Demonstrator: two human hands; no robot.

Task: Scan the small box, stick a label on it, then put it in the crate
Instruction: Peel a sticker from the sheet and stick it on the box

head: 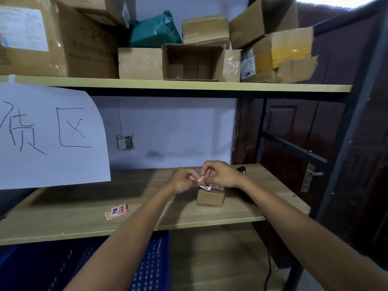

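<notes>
A small brown cardboard box stands on the wooden shelf, right of centre. Just above it my left hand and my right hand both pinch a red-and-white label, which hangs over the box's top. Whether the label touches the box I cannot tell. A small stack of the same labels lies on the shelf to the left. Behind my right hand the black scanner shows partly. The blue perforated crate sits below the shelf at the lower left.
A white paper sign hangs from the upper shelf on the left. That upper shelf holds several cardboard boxes, one open toward me, and a green bag. A black cable runs down at the right, near the dark door.
</notes>
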